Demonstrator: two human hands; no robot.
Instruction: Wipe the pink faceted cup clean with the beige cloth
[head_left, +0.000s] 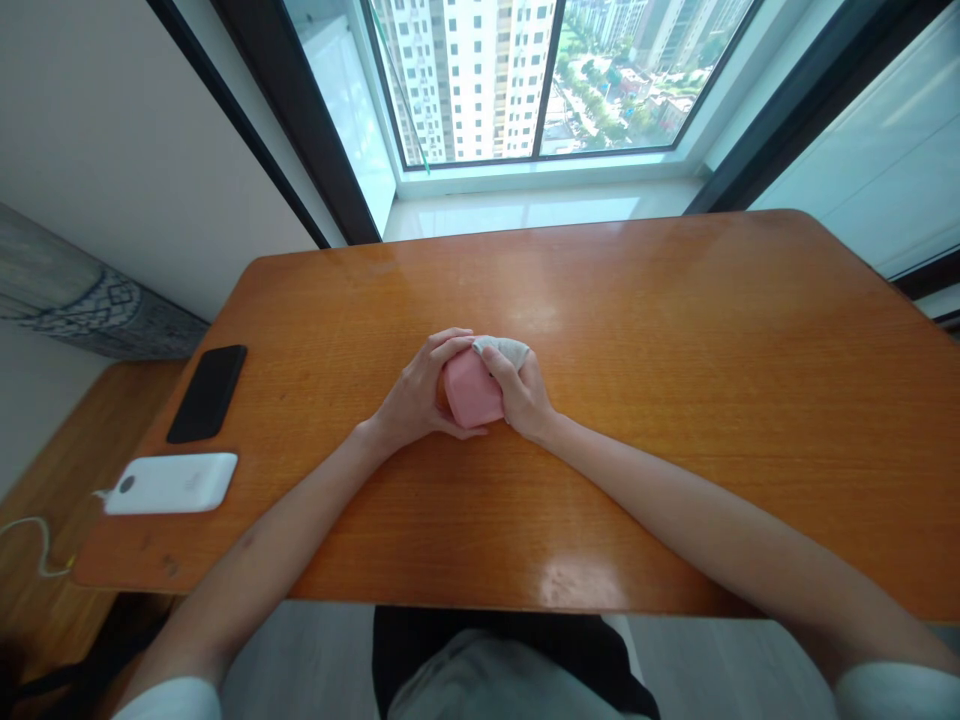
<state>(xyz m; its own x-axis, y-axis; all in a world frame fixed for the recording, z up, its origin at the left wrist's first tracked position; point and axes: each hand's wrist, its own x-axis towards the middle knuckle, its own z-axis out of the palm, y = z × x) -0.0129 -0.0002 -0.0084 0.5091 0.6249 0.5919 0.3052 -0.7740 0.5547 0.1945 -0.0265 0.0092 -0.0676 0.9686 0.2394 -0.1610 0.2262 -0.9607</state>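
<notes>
Position: a small, rounded, smooth pink object [469, 395] is held between both hands near the middle of a glossy orange-brown wooden table [712, 400]. Whether its underside is rested on the wood or raised from it cannot be told from this view.

Left hand [424, 390]: clamped on the pink object from its left side. The fingers are curved over the far edge and the thumb is extended along the near edge.

Right hand [526, 395]: closed on a crumpled pale grey cloth [511, 350], which is pressed against the far right part of the pink object. The thumb is laid on top, pointed toward the left hand; the remaining fingers are mostly hidden.

Surroundings: a flat black rectangular phone [207, 394] is placed at the table's left end. Just nearer to the person, a white rounded rectangular device [172, 484] is laid lengthwise, with a round grey spot seen near its left end. A thin white cable [45, 545] is seen further left, beyond the table edge. Past the far edge, tall buildings [480, 80] are seen through a dark-framed glass window [538, 100].
</notes>
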